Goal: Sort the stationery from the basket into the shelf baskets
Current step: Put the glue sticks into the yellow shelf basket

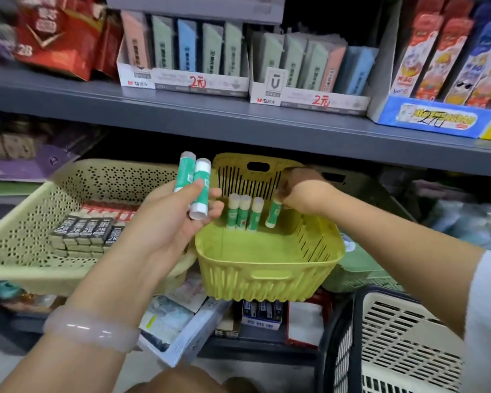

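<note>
In the yellow basket [270, 268], the right hand [298, 191] pinches a tilted glue stick [274, 214] that may topple the three standing sticks [243, 212] beside it, while the left hand [170, 219] grips two spare sticks [194, 188].

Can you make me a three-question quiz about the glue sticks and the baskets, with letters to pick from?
1. Where do the standing glue sticks stand?
A. in the yellow basket
B. on the floor
C. on the top shelf

2. How many glue sticks does the left hand hold?
A. none
B. two
C. five

3. What is the right hand doing?
A. hanging idle
B. lifting the basket
C. pinching a glue stick

Answers: 1 A, they stand upright along its back wall. 2 B, a pair shows above the fingers. 3 C, fingertips close on its cap inside the basket.
</note>
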